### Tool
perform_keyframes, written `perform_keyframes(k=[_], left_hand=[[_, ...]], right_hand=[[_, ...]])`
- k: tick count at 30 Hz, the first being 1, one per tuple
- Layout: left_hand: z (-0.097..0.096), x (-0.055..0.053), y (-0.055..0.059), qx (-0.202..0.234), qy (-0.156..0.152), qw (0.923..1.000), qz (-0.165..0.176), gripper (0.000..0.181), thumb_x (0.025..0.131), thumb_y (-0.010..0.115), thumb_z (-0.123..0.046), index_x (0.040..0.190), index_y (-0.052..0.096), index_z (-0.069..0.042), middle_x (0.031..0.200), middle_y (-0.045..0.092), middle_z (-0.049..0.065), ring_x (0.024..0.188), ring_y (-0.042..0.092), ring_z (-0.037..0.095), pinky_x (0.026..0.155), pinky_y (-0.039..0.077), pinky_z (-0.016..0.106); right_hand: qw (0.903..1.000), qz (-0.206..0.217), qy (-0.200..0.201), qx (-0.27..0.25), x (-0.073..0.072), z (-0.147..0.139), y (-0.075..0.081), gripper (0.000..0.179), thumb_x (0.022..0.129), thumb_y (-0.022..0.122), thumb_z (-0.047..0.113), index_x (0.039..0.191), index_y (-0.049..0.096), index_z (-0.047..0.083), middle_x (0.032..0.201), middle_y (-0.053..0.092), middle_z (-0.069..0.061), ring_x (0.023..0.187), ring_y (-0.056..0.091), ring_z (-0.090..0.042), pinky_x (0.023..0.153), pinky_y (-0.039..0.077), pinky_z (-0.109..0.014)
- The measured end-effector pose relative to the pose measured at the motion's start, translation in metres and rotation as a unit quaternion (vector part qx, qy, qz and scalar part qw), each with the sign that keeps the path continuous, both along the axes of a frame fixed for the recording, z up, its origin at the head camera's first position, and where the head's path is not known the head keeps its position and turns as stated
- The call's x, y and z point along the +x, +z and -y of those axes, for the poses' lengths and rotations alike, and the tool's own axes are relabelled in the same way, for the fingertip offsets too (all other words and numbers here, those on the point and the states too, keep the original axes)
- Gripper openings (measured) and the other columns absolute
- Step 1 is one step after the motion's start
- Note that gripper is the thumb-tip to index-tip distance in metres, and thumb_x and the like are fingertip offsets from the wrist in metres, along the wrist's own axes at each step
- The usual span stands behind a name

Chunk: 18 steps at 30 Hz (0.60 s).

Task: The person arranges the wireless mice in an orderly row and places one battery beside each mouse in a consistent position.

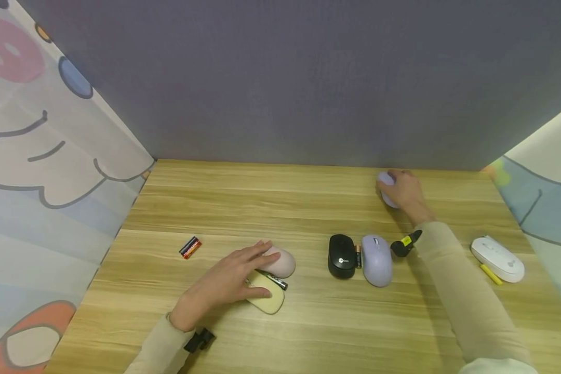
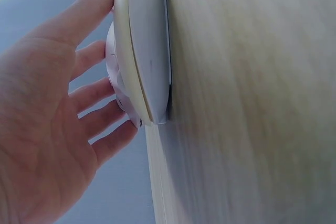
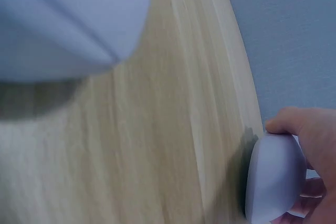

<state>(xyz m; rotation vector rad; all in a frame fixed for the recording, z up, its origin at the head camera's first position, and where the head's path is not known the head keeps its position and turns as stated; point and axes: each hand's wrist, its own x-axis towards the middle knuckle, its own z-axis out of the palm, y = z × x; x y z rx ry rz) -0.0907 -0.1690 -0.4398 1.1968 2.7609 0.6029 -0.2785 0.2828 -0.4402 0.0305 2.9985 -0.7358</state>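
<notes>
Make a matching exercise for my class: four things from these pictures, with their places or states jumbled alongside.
Column one:
1. Black mouse
2. Yellow mouse
3. White mouse
4. Right hand

Column two:
A. Gripping a lavender mouse
B. Beside a slim yellow object
C. Beside a second lavender mouse, a battery between them
D. Under the thumb of the left hand

Pairs: 1-C, 2-D, 3-B, 4-A

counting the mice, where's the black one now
In the head view, the black mouse sits right of centre, a battery between it and a lavender mouse.
</notes>
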Motion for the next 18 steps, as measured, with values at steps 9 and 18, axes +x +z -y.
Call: perform_keyframes(k=[9, 18], left_hand=[[-0.0004, 0.0009, 0.0008, -0.001, 0.005, 0.9999, 0.011, 0.082, 0.086, 0.077, -0.053, 0.154, 0.049, -0.016, 0.163, 0.039, 0.015, 0.149, 0.041, 0.033, 0.115, 0.044, 0.053], [-0.0007, 0.0015, 0.0018, -0.011, 0.008, 0.9999, 0.01, 0.082, 0.086, 0.078, -0.054, 0.154, 0.05, -0.017, 0.163, 0.039, 0.014, 0.148, 0.042, 0.032, 0.115, 0.045, 0.052]], right_hand=[[0.9999, -0.007, -0.01, -0.004, -0.0028, 0.007, 0.0003, 0.067, 0.097, 0.056, 0.037, 0.145, 0.048, -0.009, 0.142, 0.046, -0.041, 0.125, 0.048, -0.055, 0.104, 0.045, -0.066], [0.9999, -0.008, -0.008, 0.003, -0.0041, 0.0094, 0.0028, 0.066, 0.097, 0.056, 0.039, 0.14, 0.049, -0.012, 0.132, 0.053, -0.04, 0.119, 0.051, -0.055, 0.099, 0.047, -0.065]])
